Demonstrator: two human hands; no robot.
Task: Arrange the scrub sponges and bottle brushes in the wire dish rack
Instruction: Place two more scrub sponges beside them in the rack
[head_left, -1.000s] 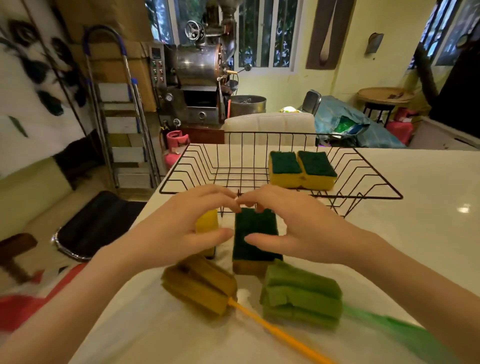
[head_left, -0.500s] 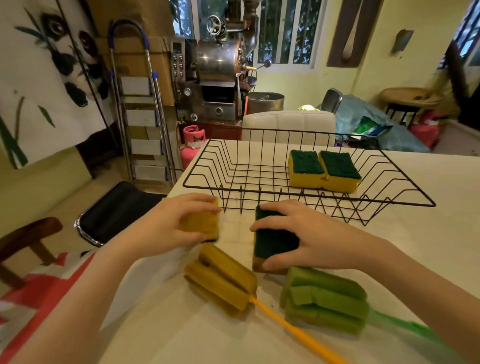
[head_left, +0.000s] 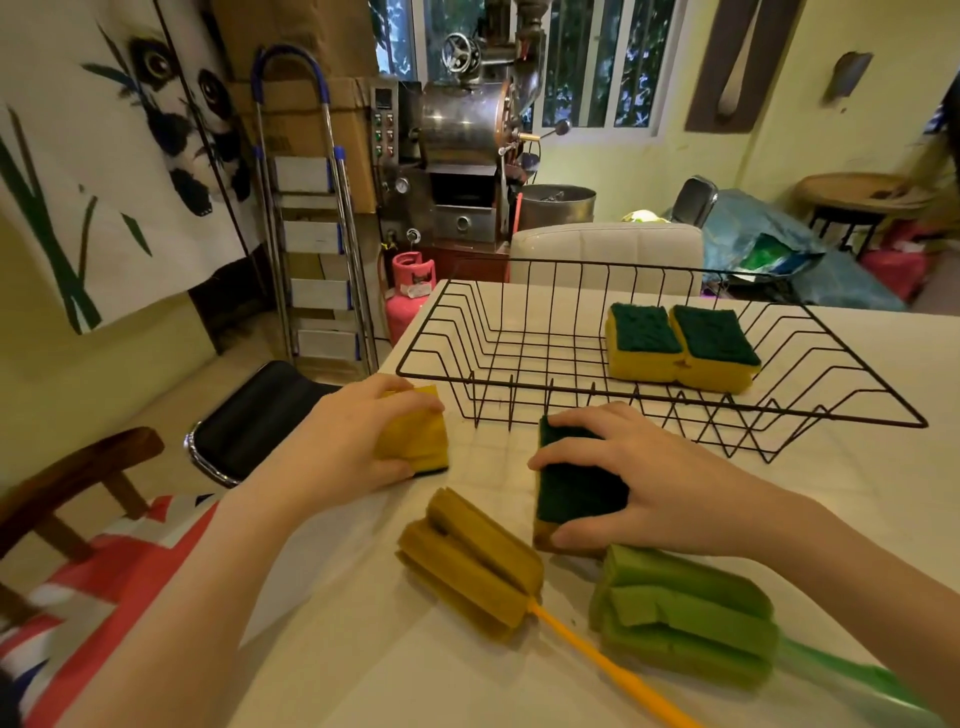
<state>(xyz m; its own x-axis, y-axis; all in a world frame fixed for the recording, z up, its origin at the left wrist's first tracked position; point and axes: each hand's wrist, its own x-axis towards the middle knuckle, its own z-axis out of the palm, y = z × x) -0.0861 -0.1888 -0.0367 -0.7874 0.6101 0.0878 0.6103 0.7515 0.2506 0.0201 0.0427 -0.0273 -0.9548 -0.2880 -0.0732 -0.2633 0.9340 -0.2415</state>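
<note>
A black wire dish rack stands on the white table, with two yellow-and-green scrub sponges side by side in its right part. My left hand grips a scrub sponge yellow side up, in front of the rack's left corner. My right hand grips another scrub sponge green side up, on the table before the rack. Nearer me lie a yellow bottle brush with an orange handle and a green bottle brush with a green handle.
The table's left edge runs diagonally under my left forearm. Beyond it are a black stool, a wooden chair and a stepladder. A white chair back stands behind the rack.
My hands have moved apart, each carrying one sponge: the left sponge went left, the right one stayed near the middle. The view has shifted and come closer.
</note>
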